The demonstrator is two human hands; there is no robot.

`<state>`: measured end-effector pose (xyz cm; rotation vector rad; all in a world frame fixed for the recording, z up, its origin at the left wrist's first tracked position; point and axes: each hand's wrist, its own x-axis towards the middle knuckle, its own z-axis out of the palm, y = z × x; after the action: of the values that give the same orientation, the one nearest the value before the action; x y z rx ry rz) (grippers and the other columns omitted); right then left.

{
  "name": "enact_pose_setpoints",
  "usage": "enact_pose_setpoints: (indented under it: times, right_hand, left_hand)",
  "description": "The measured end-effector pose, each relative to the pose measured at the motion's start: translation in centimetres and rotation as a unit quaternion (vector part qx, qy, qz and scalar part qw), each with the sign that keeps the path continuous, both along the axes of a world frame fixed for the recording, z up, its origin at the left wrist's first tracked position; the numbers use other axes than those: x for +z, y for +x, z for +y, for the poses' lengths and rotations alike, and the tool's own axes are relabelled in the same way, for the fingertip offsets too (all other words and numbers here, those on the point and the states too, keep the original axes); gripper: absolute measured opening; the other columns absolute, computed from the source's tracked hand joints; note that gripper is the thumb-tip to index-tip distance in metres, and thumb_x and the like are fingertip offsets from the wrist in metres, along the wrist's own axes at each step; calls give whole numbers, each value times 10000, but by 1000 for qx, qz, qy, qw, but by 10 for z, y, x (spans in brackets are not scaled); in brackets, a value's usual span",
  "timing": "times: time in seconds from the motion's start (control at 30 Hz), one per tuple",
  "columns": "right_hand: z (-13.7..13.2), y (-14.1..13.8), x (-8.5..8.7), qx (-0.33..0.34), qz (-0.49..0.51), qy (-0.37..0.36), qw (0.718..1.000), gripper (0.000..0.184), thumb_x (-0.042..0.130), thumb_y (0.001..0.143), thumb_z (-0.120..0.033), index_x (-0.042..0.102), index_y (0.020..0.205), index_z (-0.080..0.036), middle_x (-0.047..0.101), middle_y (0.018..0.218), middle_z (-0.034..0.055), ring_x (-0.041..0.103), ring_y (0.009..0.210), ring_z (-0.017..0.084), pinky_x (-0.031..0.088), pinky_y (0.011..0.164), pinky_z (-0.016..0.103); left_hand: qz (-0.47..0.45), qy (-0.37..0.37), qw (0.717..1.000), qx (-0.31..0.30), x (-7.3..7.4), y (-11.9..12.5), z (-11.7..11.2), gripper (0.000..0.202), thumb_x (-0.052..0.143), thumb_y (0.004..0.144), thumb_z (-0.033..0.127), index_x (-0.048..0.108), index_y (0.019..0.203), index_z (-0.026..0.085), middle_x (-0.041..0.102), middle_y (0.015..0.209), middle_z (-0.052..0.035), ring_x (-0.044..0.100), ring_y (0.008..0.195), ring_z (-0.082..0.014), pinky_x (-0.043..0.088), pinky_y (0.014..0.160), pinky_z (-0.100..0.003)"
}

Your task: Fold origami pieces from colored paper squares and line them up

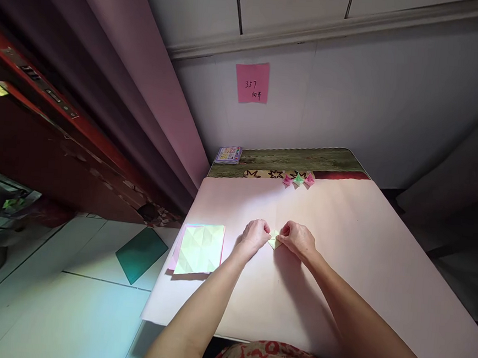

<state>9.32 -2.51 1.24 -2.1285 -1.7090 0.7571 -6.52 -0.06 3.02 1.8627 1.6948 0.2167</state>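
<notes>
A small pale yellow-green piece of folded paper [275, 242] is held between both hands above the middle of the table, its lower corner pointing toward me. My left hand [256, 234] pinches its left side with thumb and fingertips. On the opposite side, my right hand [298, 239] grips the right edge in the same way. The fingers cover much of the paper, so its exact folds are hard to make out. To the left lies a stack of square paper sheets [200, 249], a light green one on top with pink and blue edges showing beneath.
Three small folded paper pieces [298, 179], pink and green, stand at the far edge of the pale table covering [334, 225]. A small printed booklet [228, 155] lies at the back left. A pink note [252, 83] is on the wall. One dark green sheet [141, 255] rests on the floor.
</notes>
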Motion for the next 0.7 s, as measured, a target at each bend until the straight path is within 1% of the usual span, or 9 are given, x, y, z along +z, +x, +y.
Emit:
enact_pose_setpoints:
  times: [0.13, 0.27, 0.4, 0.53, 0.6, 0.7]
  right_hand:
    - [5, -5, 7, 14, -53, -15, 998, 68, 655, 709, -268, 690, 761, -242, 715, 768, 56, 647, 712, 212, 350, 558, 277]
    - [5, -6, 7, 21, -51, -13, 998, 74, 691, 687, -284, 697, 753, -251, 716, 753, 51, 655, 706, 211, 361, 565, 276]
    - [8, -3, 4, 25, -44, -16, 999, 62, 718, 659, -285, 698, 701, -243, 715, 743, 52, 652, 687, 208, 353, 544, 273]
    - [8, 0, 4, 29, -27, -22, 999, 73, 735, 637, -279, 710, 699, -250, 721, 744, 33, 648, 696, 198, 330, 528, 259]
    - [4, 2, 3, 36, -13, -20, 999, 63, 722, 658, -278, 715, 718, -258, 724, 744, 12, 643, 691, 180, 323, 523, 249]
    - [-4, 6, 1, 46, 55, -11, 997, 62, 688, 712, -317, 701, 722, -257, 711, 710, -18, 618, 630, 144, 322, 512, 235]
  left_hand:
    - [25, -7, 1000, 1, 4, 4, 4, 202, 607, 657, 75, 685, 786, 209, 705, 833, -57, 618, 801, -207, 417, 671, -277]
    - [32, -13, 999, 0, 6, 5, 5, 224, 601, 650, 70, 677, 803, 214, 700, 823, -54, 615, 777, -206, 412, 657, -280]
    - [21, -19, 1000, -5, 7, 3, 6, 223, 609, 647, 73, 676, 811, 209, 691, 809, -36, 605, 745, -182, 406, 645, -263]
    - [4, -26, 1000, -14, 7, 0, 4, 243, 653, 624, 97, 680, 839, 207, 694, 849, -25, 600, 746, -168, 403, 631, -248]
    - [-14, -25, 999, -19, 6, -2, 1, 247, 664, 630, 119, 688, 859, 209, 693, 855, -23, 597, 744, -163, 406, 631, -244]
    - [-52, -25, 998, -20, 6, -4, -5, 214, 671, 659, 178, 708, 868, 207, 685, 813, -18, 587, 723, -158, 407, 626, -239]
